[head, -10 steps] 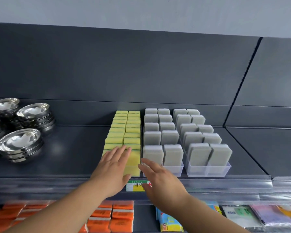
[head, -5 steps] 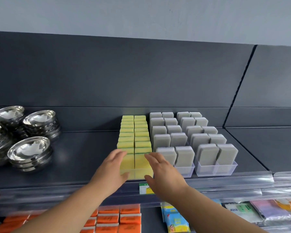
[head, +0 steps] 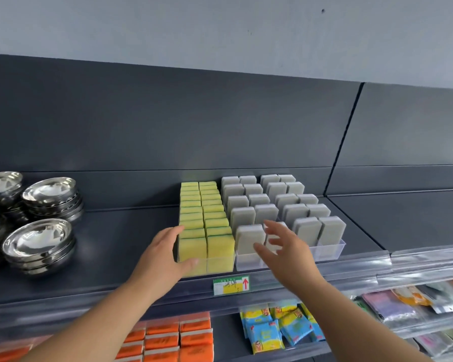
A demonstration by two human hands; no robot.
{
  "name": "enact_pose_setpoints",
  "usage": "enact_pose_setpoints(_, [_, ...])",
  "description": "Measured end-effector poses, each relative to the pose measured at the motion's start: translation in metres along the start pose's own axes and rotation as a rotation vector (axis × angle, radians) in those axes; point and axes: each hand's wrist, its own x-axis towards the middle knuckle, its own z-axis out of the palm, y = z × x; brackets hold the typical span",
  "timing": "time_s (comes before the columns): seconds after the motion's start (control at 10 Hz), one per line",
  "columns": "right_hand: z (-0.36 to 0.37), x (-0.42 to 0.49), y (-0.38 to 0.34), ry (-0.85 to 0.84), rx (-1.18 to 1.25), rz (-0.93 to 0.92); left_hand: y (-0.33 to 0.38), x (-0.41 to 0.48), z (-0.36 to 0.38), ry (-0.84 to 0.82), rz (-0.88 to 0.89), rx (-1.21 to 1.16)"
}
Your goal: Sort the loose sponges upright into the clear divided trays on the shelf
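Observation:
Yellow-green sponges [head: 205, 218] stand upright in two rows inside a clear tray [head: 220, 265] on the dark shelf. Grey sponges [head: 242, 218] fill a second clear tray [head: 249, 261], and more grey sponges [head: 307, 211] fill a third tray [head: 330, 250] on the right. My left hand [head: 165, 254] rests against the yellow tray's left front corner, fingers along its side and thumb on its front wall. My right hand [head: 285, 246] hovers with spread fingers in front of the middle tray's front grey sponges, holding nothing.
Stacks of steel bowls [head: 38, 244] stand on the shelf's left part. A price label [head: 230, 284] sits on the shelf's clear front rail. Below hang orange packets [head: 165, 338], blue packets [head: 275, 326] and bagged goods [head: 403, 304].
My right hand has left the yellow tray's front and lifted rightward, fingers spread, in front of the grey sponges. My left hand stayed at the tray's left corner. The camera moved closer.

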Motion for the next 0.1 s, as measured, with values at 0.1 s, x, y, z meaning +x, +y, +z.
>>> enact_pose_setpoints(0.1, [-0.0263, -0.0205, 0.0291, 0.051, 0.002, 0.069, 0.0103, -0.0269, 0.0036, 0.060, -0.043, 0.022])
